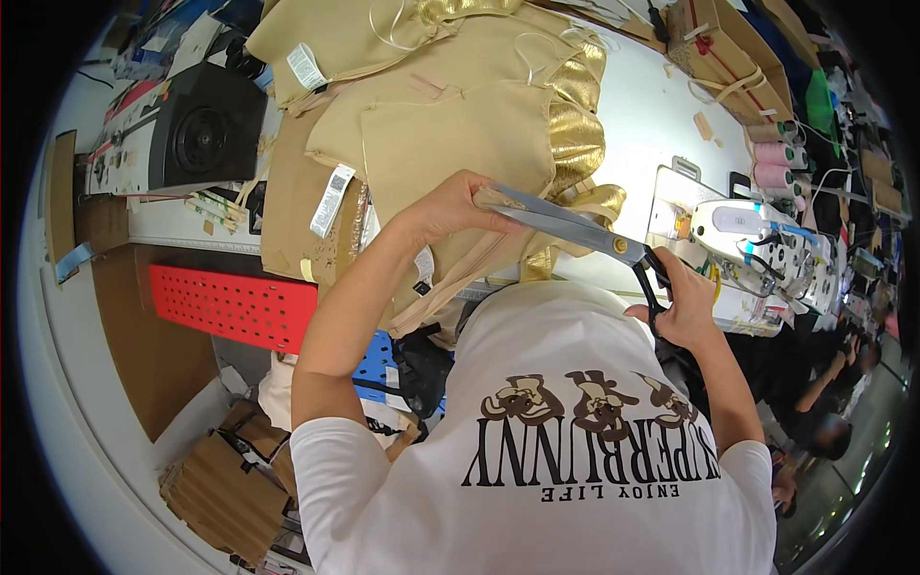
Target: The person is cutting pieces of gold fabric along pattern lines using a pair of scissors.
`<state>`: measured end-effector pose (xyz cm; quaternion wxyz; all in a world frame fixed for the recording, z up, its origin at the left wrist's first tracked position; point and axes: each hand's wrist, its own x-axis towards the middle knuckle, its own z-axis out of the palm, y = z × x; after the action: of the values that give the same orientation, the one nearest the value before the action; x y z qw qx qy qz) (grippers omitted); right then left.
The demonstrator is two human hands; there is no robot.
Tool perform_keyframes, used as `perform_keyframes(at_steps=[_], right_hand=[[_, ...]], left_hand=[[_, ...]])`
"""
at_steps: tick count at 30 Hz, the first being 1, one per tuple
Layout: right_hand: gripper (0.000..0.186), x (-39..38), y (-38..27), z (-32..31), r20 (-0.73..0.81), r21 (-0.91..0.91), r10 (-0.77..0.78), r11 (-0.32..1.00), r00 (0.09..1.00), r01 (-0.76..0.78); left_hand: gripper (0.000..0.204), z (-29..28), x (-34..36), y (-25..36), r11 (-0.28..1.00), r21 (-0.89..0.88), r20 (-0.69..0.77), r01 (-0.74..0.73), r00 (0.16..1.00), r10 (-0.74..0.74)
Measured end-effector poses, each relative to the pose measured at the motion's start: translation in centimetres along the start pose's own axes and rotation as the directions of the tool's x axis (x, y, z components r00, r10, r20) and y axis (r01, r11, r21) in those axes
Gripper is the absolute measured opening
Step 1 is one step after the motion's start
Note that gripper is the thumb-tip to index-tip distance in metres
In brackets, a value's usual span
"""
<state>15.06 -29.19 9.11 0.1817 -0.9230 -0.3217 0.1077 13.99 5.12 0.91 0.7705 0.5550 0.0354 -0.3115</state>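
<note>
My right hand (682,305) grips the black handles of large steel scissors (585,232), whose long blades point left toward my left hand (454,205). My left hand pinches a narrow tan fabric strip (460,266) at the blade tips; whether the blades are closed on it, I cannot tell. Beneath and beyond lie tan garment pieces (441,139) with shiny gold ruffles (575,144) and white labels (331,199), on cardboard (287,216) over the white table (661,115).
A white sewing machine (757,249) stands at right, with thread cones (771,163) and a cardboard box (719,53) behind it. A black device (206,125) sits at left; red (230,307) and blue (374,374) perforated panels hang below. Other people (824,402) are at far right.
</note>
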Motion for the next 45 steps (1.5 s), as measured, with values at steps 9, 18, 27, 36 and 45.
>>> perform_keyframes(at_steps=[9,18,27,36,45], right_hand=[[0.082,0.1,-0.4,-0.5,0.009,-0.045,-0.02,0.999,1.0,0.02],[0.087,-0.1,-0.1,0.0,0.014,-0.018,-0.008,1.0,1.0,0.009],[0.089,0.3,-0.1,0.0,0.101,-0.044,-0.033,0.998,0.994,0.037],[0.087,0.4,-0.3,0.1,0.208,0.148,-0.017,0.989,0.978,-0.014],[0.087,0.7,-0.6,-0.1,0.258,0.204,-0.019,0.978,0.966,-0.035]], left_hand=[[0.039,0.0,0.2,-0.8,0.999,-0.034,-0.02,0.028,0.999,-0.028],[0.036,0.5,0.1,-0.7,0.997,-0.07,-0.043,0.025,0.999,-0.028],[0.03,0.8,0.2,-0.9,1.0,0.006,-0.017,0.022,1.0,-0.022],[0.03,0.6,0.1,-1.3,0.999,0.014,0.016,-0.037,0.999,0.037],[0.029,1.1,-0.2,-1.0,0.999,-0.019,0.01,-0.028,1.0,0.028]])
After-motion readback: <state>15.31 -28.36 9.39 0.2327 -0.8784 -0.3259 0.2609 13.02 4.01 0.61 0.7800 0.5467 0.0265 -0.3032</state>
